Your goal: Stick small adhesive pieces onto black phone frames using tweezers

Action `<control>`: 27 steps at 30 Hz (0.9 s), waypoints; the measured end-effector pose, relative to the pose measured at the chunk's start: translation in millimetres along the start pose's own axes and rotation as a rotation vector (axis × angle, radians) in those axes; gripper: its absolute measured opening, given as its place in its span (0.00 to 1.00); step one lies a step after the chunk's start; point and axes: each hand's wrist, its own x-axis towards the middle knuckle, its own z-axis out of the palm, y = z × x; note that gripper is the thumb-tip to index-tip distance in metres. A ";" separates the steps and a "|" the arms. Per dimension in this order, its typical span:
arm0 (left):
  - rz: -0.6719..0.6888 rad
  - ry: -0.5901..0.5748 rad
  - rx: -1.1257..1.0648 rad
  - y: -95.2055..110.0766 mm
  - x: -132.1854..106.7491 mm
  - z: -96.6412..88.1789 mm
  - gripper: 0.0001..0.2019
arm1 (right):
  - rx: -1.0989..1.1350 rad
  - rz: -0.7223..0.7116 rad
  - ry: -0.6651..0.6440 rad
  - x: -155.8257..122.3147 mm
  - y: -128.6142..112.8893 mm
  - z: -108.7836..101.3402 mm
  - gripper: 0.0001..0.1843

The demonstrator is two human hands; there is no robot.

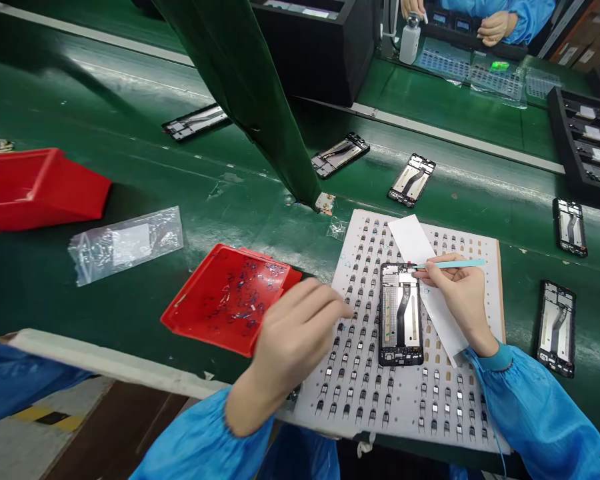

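Observation:
My right hand [453, 290] is closed around light blue tweezers [463, 264], whose tip reaches the upper right corner of a phone frame [403, 317]. The phone frame lies upright on a white foam board [320, 407] studded with rows of small metal-and-black parts. Under the right hand a white paper strip [413, 240] slants across the board. My left hand [295, 330] hovers over the board's left side, fingers curled and pinched together; anything between the fingertips is too small to make out. Beside it stands a red bin [190, 307] holding small dark bits.
More phone frames [413, 180] lie along the green bench [145, 173]. A green post [260, 100] rises behind the board. Left are a clear plastic bag [130, 243] and another red bin [75, 190]. Across the bench, a co-worker's hand [497, 28] is near a bottle [410, 40].

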 end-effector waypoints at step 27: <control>0.113 -0.414 0.185 -2.6 28.7 84.6 0.24 | -0.242 -0.241 0.198 -84.7 0.2 -98.6 0.09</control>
